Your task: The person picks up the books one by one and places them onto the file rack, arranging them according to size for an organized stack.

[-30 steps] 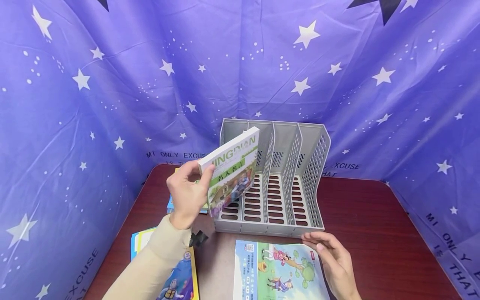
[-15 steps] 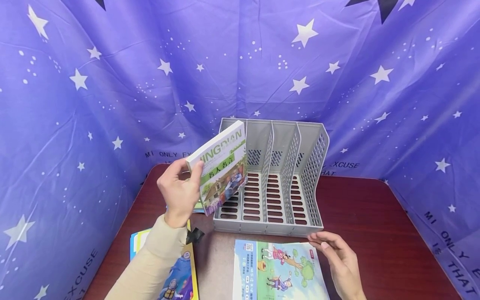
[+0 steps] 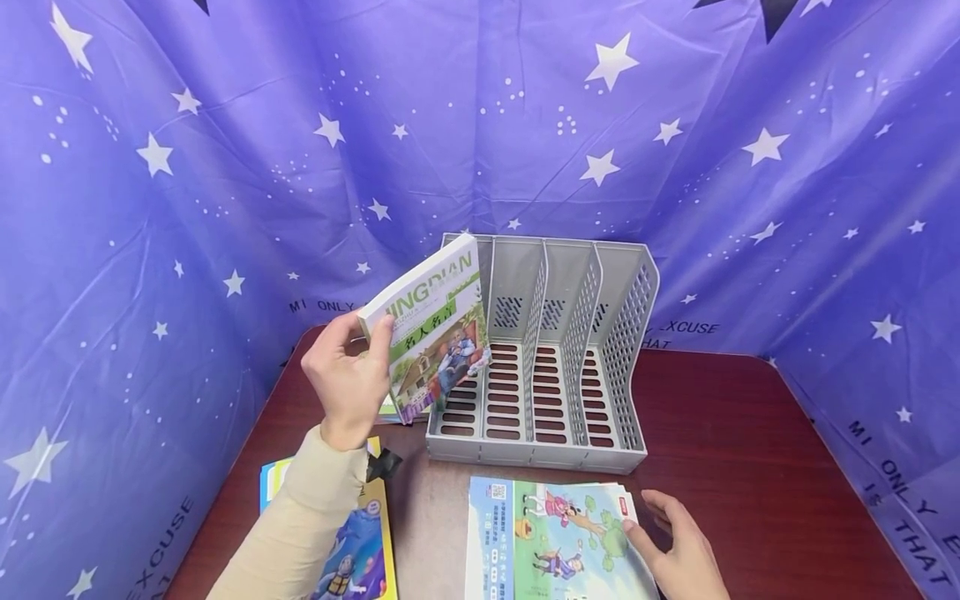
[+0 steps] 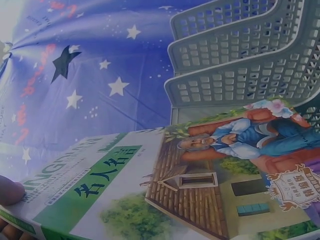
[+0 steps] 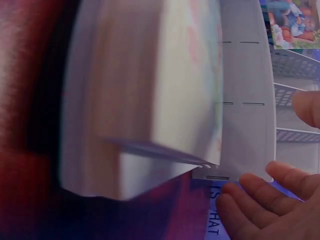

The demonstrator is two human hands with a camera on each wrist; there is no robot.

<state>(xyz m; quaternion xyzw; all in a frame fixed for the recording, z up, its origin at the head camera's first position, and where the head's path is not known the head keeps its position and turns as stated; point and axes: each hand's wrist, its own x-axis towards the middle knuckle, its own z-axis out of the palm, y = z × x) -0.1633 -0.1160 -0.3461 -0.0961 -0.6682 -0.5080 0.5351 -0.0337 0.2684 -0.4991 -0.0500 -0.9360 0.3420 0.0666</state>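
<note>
My left hand (image 3: 345, 371) pinches a white book (image 3: 435, 333) with a green title band, thumb on the cover and fingers behind. The book is tilted and held in front of the leftmost slot of the grey file rack (image 3: 536, 454), hiding part of it. In the left wrist view the book's cover (image 4: 200, 175) fills the lower part, below the rack's perforated dividers (image 4: 225, 90). My right hand (image 3: 678, 546) is at the right edge of a stack of picture books (image 3: 566, 542) in front of the rack. Its fingers are spread and grip nothing; the right wrist view shows a gap to the stack (image 5: 135, 100).
Another pile of books (image 3: 356, 554) with a blue and yellow cover lies front left, partly under my left sleeve. Behind the held book, another book (image 3: 390, 410) shows beside the rack. A blue star-patterned curtain (image 3: 525, 125) surrounds the dark red table (image 3: 720, 417).
My left hand has moved left with the white book, away from the middle of the rack, and turned its cover more toward me. My right hand has moved down beside the front stack.
</note>
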